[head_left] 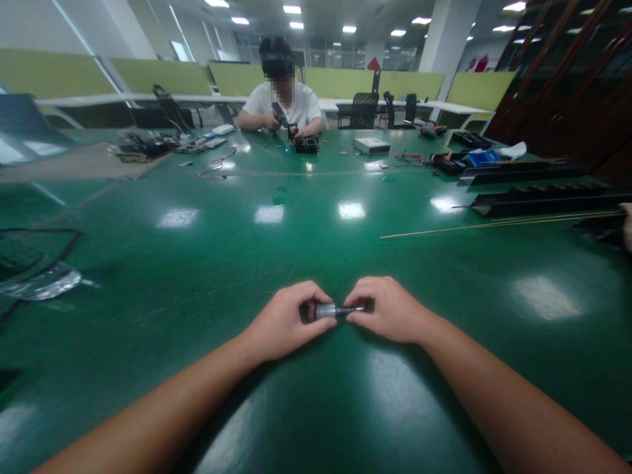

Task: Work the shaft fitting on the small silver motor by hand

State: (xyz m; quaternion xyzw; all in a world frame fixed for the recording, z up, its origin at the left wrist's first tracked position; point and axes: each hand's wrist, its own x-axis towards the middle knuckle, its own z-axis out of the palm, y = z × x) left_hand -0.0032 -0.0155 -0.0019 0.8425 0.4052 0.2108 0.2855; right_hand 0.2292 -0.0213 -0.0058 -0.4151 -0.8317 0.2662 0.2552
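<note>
Both of my hands rest on the green table (pixel 316 237) near its front edge, fingers curled. Between them lies a small silver and dark cylindrical part (pixel 336 311). My left hand (pixel 286 320) grips its silver end, and my right hand (pixel 388 309) pinches its dark end. The two hands almost touch, and part of the piece is hidden inside the fingers.
A person in a white shirt (pixel 281 105) works with a tool at the far side. Long black trays (pixel 538 197) and thin rods (pixel 494 225) lie to the right. Clear plastic and a black cord (pixel 34 270) sit at the left; small parts and a box (pixel 371 145) lie far back.
</note>
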